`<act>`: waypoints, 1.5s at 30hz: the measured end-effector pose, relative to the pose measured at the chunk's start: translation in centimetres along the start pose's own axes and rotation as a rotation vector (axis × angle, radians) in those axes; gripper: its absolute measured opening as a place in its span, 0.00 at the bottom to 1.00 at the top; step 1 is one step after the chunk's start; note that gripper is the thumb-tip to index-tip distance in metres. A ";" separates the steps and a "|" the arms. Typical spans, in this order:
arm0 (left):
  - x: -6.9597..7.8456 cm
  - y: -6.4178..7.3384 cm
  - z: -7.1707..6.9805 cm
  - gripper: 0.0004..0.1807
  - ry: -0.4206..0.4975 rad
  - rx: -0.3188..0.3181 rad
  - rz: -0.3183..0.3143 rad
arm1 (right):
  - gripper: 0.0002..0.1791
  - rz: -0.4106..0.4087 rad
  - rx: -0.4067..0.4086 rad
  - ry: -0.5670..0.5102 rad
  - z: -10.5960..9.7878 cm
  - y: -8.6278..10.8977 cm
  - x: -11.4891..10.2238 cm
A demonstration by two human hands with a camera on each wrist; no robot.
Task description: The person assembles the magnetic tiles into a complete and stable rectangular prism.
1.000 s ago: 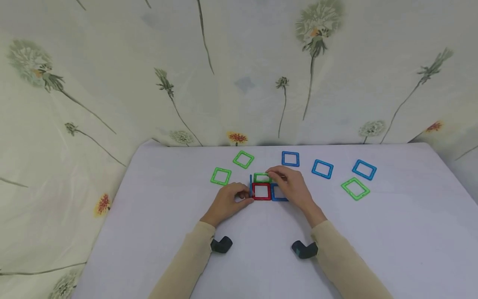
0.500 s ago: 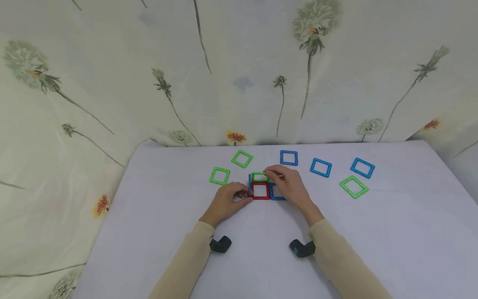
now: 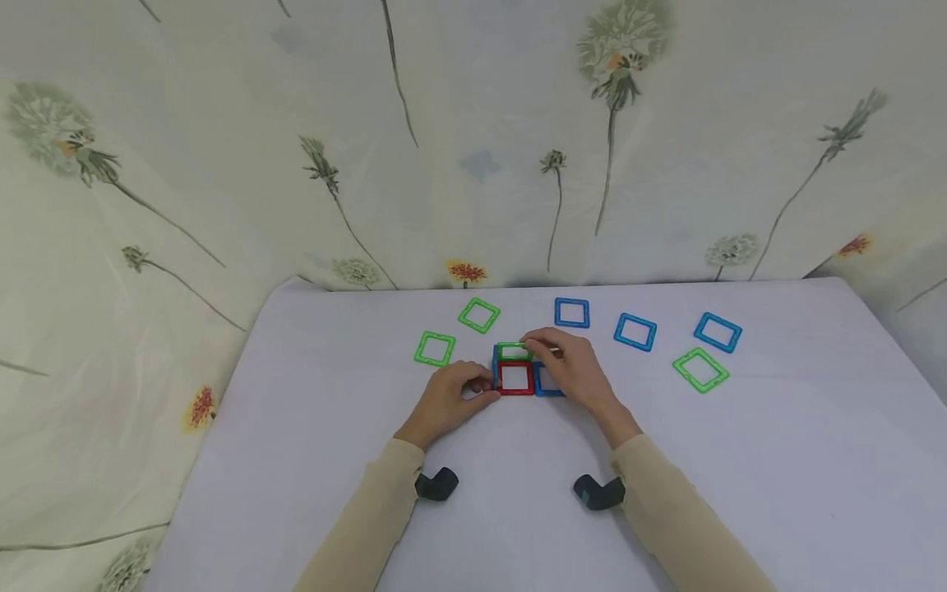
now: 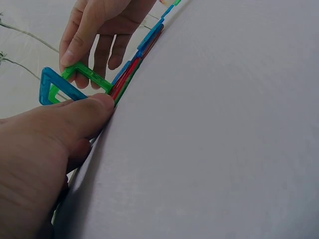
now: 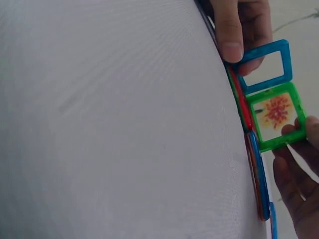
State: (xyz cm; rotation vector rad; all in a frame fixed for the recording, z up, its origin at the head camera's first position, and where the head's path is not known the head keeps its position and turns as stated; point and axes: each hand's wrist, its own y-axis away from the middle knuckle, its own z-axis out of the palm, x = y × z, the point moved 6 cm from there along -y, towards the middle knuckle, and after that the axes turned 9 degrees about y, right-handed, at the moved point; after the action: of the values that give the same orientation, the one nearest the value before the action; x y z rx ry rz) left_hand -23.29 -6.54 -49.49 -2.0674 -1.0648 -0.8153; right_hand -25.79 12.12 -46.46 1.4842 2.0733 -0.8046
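Square magnetic tiles with hollow centres form a small structure on the white-covered table. A red tile (image 3: 515, 391) lies flat, and a blue tile (image 3: 549, 393) lies flat along its right side, partly behind my right hand (image 3: 575, 367). Along the red tile's far edge stands a green tile (image 5: 297, 107), its upper right corner pinched between my right thumb and fingers. Another blue tile (image 5: 286, 62) stands on the red tile's left side. My left hand (image 3: 447, 400) pinches this one near its lower front corner. A green edge shows beneath the red tile in the right wrist view.
Loose tiles lie flat farther back: two green ones at left, including one green tile (image 3: 435, 362), a blue tile (image 3: 573, 325) behind the right hand, and more blue and green tiles at right. A floral cloth (image 3: 473, 222) hangs behind the table (image 3: 510, 510).
The upright blue tile has turned slightly, its far side now meeting the green tile's left edge. Both hands keep nearly the same places. The head view has shifted a little.
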 end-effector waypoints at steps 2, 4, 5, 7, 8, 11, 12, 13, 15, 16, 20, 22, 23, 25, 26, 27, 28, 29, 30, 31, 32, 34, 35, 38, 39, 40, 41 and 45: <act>-0.1 0.0 0.0 0.09 -0.003 0.003 -0.008 | 0.14 -0.001 -0.001 -0.005 0.0 0.0 0.0; -0.1 0.1 0.0 0.09 -0.006 0.006 -0.012 | 0.15 -0.004 -0.001 -0.007 0.0 0.0 0.1; 0.0 0.1 0.0 0.09 -0.007 0.008 -0.010 | 0.15 -0.004 0.000 -0.008 0.0 0.0 0.1; 0.0 0.1 0.0 0.10 -0.011 0.010 -0.006 | 0.15 -0.005 0.000 -0.007 0.0 0.1 0.0; 0.0 0.1 0.0 0.10 -0.011 0.010 -0.002 | 0.15 -0.005 -0.001 -0.006 0.0 0.0 0.0; 0.0 0.1 0.0 0.11 -0.011 0.009 0.008 | 0.14 -0.003 -0.001 -0.008 -0.1 0.0 0.0; 0.1 0.1 0.0 0.11 -0.009 0.009 0.011 | 0.14 -0.003 -0.002 -0.008 -0.1 0.0 0.0; 0.1 0.1 0.0 0.10 -0.008 0.009 0.012 | 0.14 -0.002 -0.002 -0.007 -0.1 0.0 0.0; 0.1 0.1 0.0 0.10 -0.005 0.010 0.010 | 0.14 0.002 -0.006 -0.008 -0.1 0.0 0.0; 0.0 0.1 0.0 0.10 -0.004 0.010 0.009 | 0.14 0.003 -0.008 -0.007 0.0 0.0 0.1; 0.0 0.1 0.1 0.10 -0.002 0.007 0.000 | 0.14 0.014 -0.021 -0.012 0.0 0.1 0.0; 0.0 0.1 0.1 0.10 -0.001 0.002 -0.003 | 0.15 0.021 -0.028 -0.014 0.0 0.1 0.0; 0.0 0.1 0.1 0.10 0.001 0.000 -0.005 | 0.15 0.026 -0.032 -0.015 0.0 0.1 0.0; 0.0 0.1 0.1 0.09 0.001 -0.003 -0.008 | 0.15 0.033 -0.036 -0.014 0.1 0.2 0.0; 0.0 0.1 0.1 0.09 0.000 -0.004 -0.008 | 0.16 0.033 -0.037 -0.012 0.1 0.1 0.1; 0.0 0.1 0.1 0.09 0.000 -0.004 -0.007 | 0.15 0.033 -0.037 -0.011 0.2 0.1 0.2; 0.1 0.1 0.1 0.09 -0.001 -0.002 -0.003 | 0.15 0.031 -0.036 -0.009 0.2 0.1 0.2; 0.1 0.1 0.0 0.09 -0.003 0.001 0.001 | 0.15 0.028 -0.032 -0.005 0.3 0.1 0.3; 0.1 0.1 0.0 0.09 -0.007 0.002 0.006 | 0.15 0.025 -0.029 -0.004 0.3 0.1 0.3; 0.2 0.1 0.0 0.10 -0.010 0.005 0.011 | 0.15 0.022 -0.027 -0.006 0.3 0.1 0.3; 0.2 0.1 0.0 0.10 -0.012 0.006 0.016 | 0.15 0.019 -0.025 -0.006 0.3 0.1 0.3; 0.3 0.0 0.0 0.10 -0.019 0.008 0.024 | 0.15 0.021 -0.026 -0.011 0.2 0.0 0.3; 0.3 0.0 0.0 0.09 -0.023 0.006 0.026 | 0.15 0.022 -0.027 -0.014 0.2 0.0 0.3; 0.3 0.0 0.0 0.09 -0.031 -0.001 0.031 | 0.15 0.023 -0.034 -0.021 0.1 0.0 0.2; 0.3 0.0 0.0 0.09 -0.035 -0.003 0.032 | 0.15 0.025 -0.035 -0.022 0.1 0.0 0.2; 0.3 0.0 0.1 0.09 -0.036 -0.005 0.034 | 0.15 0.023 -0.037 -0.021 0.0 0.0 0.1; 0.3 0.0 0.1 0.09 -0.039 -0.007 0.034 | 0.16 0.022 -0.038 -0.021 0.0 0.0 0.1; 0.4 0.0 0.0 0.08 -0.037 -0.011 0.030 | 0.15 0.023 -0.040 -0.022 0.0 0.0 0.1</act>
State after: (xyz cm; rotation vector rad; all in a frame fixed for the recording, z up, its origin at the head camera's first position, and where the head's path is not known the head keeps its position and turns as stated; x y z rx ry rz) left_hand -23.11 -6.30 -49.17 -2.1110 -1.0485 -0.7721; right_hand -25.88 12.20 -46.54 1.4685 2.0408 -0.7633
